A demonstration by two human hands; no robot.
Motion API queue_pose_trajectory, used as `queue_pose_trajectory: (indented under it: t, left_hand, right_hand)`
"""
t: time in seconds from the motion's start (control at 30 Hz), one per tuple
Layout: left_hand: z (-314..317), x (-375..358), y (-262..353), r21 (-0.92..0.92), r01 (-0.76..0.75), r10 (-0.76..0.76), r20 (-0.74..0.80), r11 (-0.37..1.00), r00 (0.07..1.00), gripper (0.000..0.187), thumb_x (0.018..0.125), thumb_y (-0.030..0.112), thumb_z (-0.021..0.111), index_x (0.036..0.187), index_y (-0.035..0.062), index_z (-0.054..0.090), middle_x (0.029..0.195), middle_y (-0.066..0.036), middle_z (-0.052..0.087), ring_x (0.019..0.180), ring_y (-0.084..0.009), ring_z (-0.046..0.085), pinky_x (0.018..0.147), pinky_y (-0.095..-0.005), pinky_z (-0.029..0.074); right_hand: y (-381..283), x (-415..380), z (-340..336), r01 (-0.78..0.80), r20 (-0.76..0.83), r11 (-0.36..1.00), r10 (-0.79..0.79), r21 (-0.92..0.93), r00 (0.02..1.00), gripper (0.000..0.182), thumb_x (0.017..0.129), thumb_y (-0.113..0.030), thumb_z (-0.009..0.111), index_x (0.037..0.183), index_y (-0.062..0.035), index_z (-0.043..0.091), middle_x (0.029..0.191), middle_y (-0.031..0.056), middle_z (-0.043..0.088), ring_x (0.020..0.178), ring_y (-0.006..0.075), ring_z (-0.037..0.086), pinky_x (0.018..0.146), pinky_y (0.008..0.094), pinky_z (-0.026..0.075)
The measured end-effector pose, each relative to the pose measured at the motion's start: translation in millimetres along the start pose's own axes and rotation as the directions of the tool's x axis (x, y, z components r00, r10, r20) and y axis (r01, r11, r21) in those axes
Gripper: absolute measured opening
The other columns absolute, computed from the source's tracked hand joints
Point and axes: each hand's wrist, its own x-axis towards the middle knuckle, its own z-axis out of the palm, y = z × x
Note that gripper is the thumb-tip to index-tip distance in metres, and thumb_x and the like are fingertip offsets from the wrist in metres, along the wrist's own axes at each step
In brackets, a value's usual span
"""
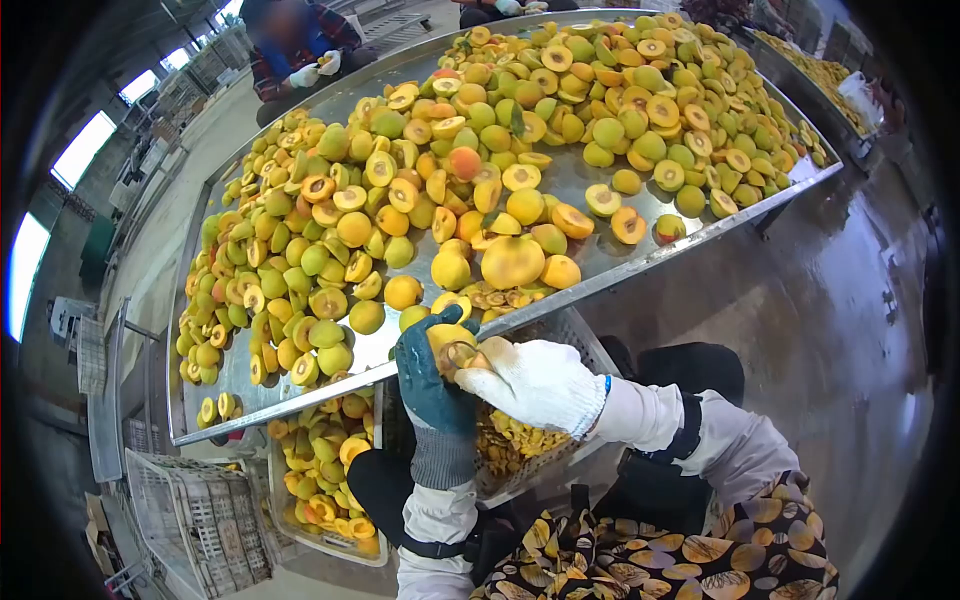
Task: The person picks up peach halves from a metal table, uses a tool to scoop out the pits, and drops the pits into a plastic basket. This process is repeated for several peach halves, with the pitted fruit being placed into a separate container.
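Observation:
Just over the near rim of the metal table, my left hand (430,365), in a dark green coated glove, is closed round a yellow peach half (448,335). My right hand (535,385), in a white knit glove, has its fingers pinched together against that peach. A small brownish, shiny piece shows at its fingertips; whether it is a tool or the pit, I cannot make out. Halved peaches (350,230), many with pits showing, lie heaped on the metal table (610,265) ahead of both hands.
Below the table's edge stand a crate (280,510) of peach halves and another crate (590,350) with yellow scraps (510,445). White crates (210,520) are at lower left. A gloved co-worker (300,50) sits across the table. The floor (800,320) at right is wet.

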Motion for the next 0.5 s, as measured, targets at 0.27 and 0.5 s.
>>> queue_pose_trajectory:
  t: [0.27, 0.5]
  left_hand:
    - [6, -1, 11, -0.448, 0.162, -0.209, -0.057, 0.879, 0.976, 0.055, 0.108, 0.044, 0.033, 0.124, -0.0037, 0.056, 0.114, -0.015, 0.065, 0.104, -0.0224, 0.064, 0.092, -0.0346, 0.052]
    - [7, -9, 5, -0.55, 0.118, -0.237, -0.151, 0.827, 0.96, 0.052, 0.108, 0.042, 0.037, 0.124, -0.0056, 0.053, 0.11, -0.016, 0.064, 0.101, -0.024, 0.065, 0.089, -0.0355, 0.053]
  right_hand:
    - [3, -2, 3, 0.022, 0.041, 0.997, -0.026, 0.074, 0.999, 0.045, 0.097, -0.049, 0.055, 0.094, -0.004, 0.061, 0.067, 0.0177, 0.064, 0.063, 0.033, 0.068, 0.052, 0.0421, 0.052]
    - [4, -6, 8, 0.163, -0.006, 0.985, -0.162, 0.05, 0.987, 0.04, 0.1, -0.044, 0.051, 0.101, -0.0059, 0.062, 0.073, 0.0184, 0.065, 0.071, 0.0367, 0.068, 0.06, 0.0473, 0.054]
